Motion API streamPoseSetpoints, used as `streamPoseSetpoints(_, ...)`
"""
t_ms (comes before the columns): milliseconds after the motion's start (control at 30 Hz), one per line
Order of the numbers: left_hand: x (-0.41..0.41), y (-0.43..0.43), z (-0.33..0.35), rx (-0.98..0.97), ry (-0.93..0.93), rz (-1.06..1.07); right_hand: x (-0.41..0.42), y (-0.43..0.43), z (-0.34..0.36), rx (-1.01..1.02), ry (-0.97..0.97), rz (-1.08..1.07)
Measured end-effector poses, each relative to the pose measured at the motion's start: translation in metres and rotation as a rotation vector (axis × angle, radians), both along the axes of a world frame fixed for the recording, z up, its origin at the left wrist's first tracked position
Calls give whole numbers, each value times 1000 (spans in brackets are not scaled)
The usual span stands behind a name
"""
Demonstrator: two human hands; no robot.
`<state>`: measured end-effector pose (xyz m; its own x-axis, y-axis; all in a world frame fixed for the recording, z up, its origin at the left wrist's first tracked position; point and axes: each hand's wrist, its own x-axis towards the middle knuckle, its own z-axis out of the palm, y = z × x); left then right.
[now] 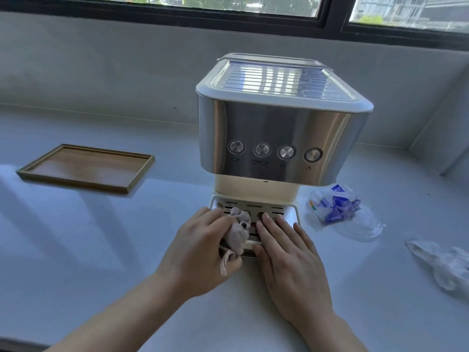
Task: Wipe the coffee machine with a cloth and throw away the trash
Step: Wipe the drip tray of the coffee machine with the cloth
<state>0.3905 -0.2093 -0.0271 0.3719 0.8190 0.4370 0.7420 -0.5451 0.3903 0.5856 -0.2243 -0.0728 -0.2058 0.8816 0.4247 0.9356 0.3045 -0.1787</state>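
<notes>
A steel and cream coffee machine (279, 138) stands on the white counter, its cream drip tray (284, 207) facing me. My left hand (203, 247) grips a bunched beige cloth (237, 232) and presses it on the left part of the drip tray. My right hand (286, 255) lies flat, fingers together, on the tray's right part. To the right of the machine lies a crumpled blue and clear plastic wrapper (335, 204) on a clear plastic lid (365, 227). A crumpled white plastic glove (441, 265) lies further right.
A wooden tray (30, 171) sits at the left on the counter. A grey wall and a dark-framed window (332, 16) run behind the machine. The counter (101, 250) meets a side wall at the far right.
</notes>
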Motion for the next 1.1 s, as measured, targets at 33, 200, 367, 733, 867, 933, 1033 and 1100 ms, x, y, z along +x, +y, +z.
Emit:
streamPoseSetpoints(33, -3, 3, 1, 3, -7, 23, 0, 1, -1, 4, -1, 2)
streamPoseSetpoints(200, 16, 33, 7, 51, 85, 16, 1, 2, -6, 45, 5, 17)
streamPoseSetpoints(367, 1, 48, 1, 18, -94, 243, -1, 2, -4, 55, 6, 6)
streamPoseSetpoints(733, 9, 63, 1, -27, -51, 236, -1, 3, -4, 29, 6, 0)
streamPoseSetpoints(867, 14, 65, -3, -72, -204, 368, -1, 2, -2, 8, 3, -6)
streamPoseSetpoints(933, 7, 51, -14, -60, -360, 464, -1, 2, -4, 14, 19, -3)
streamPoseSetpoints(1033, 3, 40, -23, -24, -395, 493, 0, 4, -5, 25, 27, 2)
streamPoseSetpoints(1100, 5, 56, -15, -81, -428, 501, 0, 5, -6, 24, 29, 6)
